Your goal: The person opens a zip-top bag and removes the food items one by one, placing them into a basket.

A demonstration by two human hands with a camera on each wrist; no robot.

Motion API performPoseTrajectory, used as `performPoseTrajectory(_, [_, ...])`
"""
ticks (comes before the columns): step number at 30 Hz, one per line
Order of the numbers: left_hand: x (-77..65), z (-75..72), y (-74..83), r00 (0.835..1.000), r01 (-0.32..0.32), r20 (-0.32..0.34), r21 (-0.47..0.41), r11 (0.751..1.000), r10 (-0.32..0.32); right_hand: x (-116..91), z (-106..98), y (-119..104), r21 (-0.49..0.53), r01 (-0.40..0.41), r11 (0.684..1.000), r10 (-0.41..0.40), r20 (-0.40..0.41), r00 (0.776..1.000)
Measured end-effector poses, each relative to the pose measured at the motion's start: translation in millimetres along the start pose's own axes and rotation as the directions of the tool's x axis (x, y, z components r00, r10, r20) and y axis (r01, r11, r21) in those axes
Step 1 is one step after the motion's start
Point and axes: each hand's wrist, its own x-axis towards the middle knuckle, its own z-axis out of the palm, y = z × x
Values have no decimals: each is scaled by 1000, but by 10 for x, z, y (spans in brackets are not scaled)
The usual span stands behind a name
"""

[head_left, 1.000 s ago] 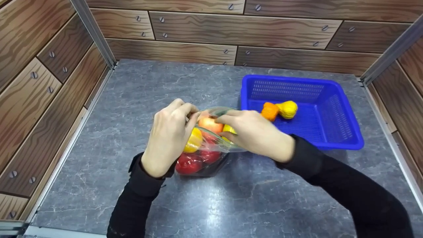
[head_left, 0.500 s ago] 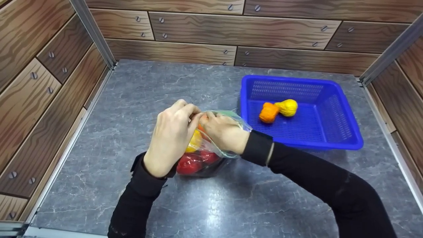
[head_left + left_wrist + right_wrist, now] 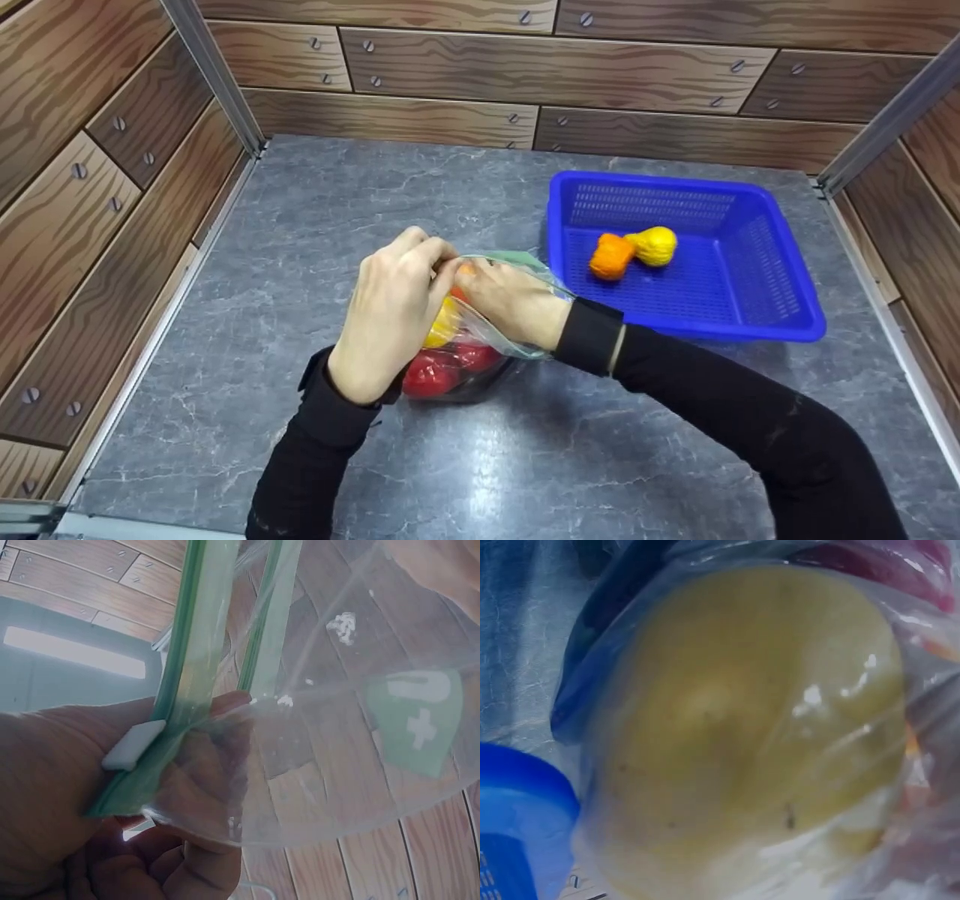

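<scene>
In the head view my left hand (image 3: 390, 315) pinches the edge of a clear zip bag (image 3: 517, 259). The left wrist view shows thumb and fingers on the bag's green zip strip (image 3: 199, 637), beside its white slider (image 3: 135, 745). My right hand (image 3: 517, 300) reaches through the bag's mouth, its fingertips by an orange-red fruit (image 3: 459, 292) and partly hidden. A yellow fruit (image 3: 442, 324) and shiny red fruits (image 3: 431, 375) lie lower in the bag. Close up in the right wrist view, a big yellow fruit (image 3: 757, 727) shows through the film.
A blue plastic basket (image 3: 784, 232) stands right of the bag. Inside it, an orange bumpy fruit (image 3: 611, 257) touches a yellow knobbly one (image 3: 655, 247). Wood-patterned walls (image 3: 442, 64) border the grey marbled table (image 3: 360, 187) at the back and sides.
My right hand has moved left and down from the bag's rim into its mouth, covering fruit there. The left hand keeps its grip on the edge. Little differs over the last half second.
</scene>
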Motion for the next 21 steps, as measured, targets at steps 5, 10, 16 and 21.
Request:
performPoseTrajectory(5, [3, -10, -12, 1000, 12, -3, -4, 1000, -12, -56, -75, 38, 183, -9, 983, 12, -19, 1000])
performPoseTrajectory(10, [11, -19, -27, 999, 45, -2, -13, 999, -45, -194, -189, 59, 214, -1, 977, 35, -152, 988])
performPoseTrajectory(16, [15, -37, -39, 998, 67, -10, -11, 998, -67, -405, -386, 35, 179, 33, 983, 25, -317, 948])
performPoseTrajectory(21, [20, -40, -46, 997, 71, -21, -13, 997, -72, -604, -564, 48, 263, 22, 965, 69, -332, 941])
